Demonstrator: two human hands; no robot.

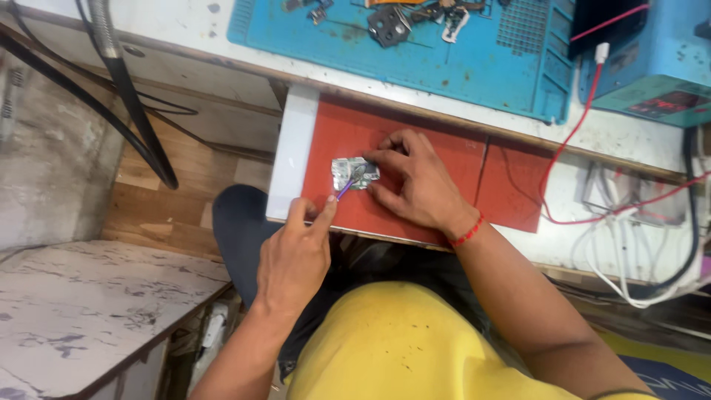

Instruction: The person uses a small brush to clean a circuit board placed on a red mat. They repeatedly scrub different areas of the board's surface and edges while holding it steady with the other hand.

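Right hand presses spread fingers on a small silvery metal part, pinning it flat on the red board. Left hand pinches a thin purple tool, its tip touching the part. That part looks shiny, boxy and crinkled. Behind, a blue mat holds loose metal pieces on the worn white bench. Red wire trails right.

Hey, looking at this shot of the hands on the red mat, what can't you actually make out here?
Head view only:
- Small silvery part: too small and blurred to identify; right hand covers one edge.
- Purple tool: handle hidden in left hand.
- Parts on blue mat: cut off by top edge.
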